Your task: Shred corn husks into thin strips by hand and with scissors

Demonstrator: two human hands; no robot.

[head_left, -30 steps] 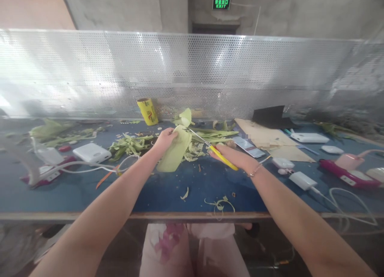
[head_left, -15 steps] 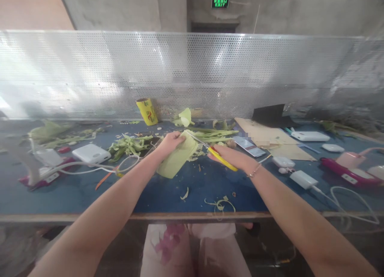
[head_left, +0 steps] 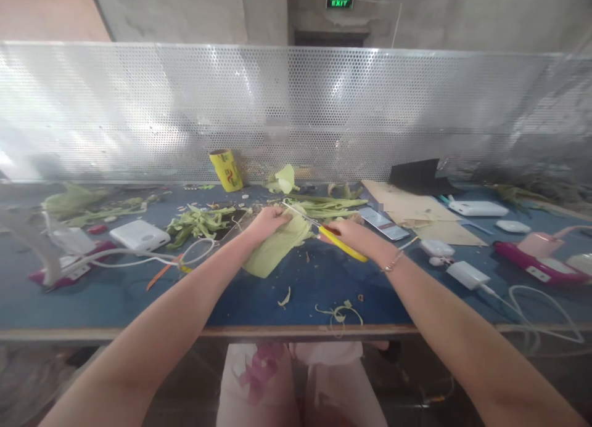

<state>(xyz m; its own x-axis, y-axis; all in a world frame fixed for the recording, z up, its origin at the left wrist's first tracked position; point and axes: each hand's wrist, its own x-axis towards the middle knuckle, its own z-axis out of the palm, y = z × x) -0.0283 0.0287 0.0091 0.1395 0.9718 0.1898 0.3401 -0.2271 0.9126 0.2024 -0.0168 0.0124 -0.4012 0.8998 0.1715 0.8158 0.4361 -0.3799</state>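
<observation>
My left hand (head_left: pixel 267 222) is closed on the far end of a broad pale green leaf (head_left: pixel 272 249), which hangs down toward me over the blue table (head_left: pixel 259 297). My right hand (head_left: pixel 354 237) grips yellow-handled scissors (head_left: pixel 337 241); their thin blades (head_left: pixel 300 214) reach left to the leaf's top edge beside my left fingers. Cut green strips (head_left: pixel 198 222) and stalks (head_left: pixel 330 204) lie just behind both hands.
A yellow roll (head_left: pixel 226 170) stands against the perforated metal screen (head_left: pixel 296 113). White power banks (head_left: pixel 141 235), cables (head_left: pixel 531 300), a phone (head_left: pixel 383 224), brown paper (head_left: pixel 416 212) and pink devices (head_left: pixel 539 262) lie around. Leaf scraps (head_left: pixel 337 313) sit near the front edge.
The leaf has dropped from upright to lying lower on the table. My left hand moved slightly right and down with it; the scissors stayed at its top edge.
</observation>
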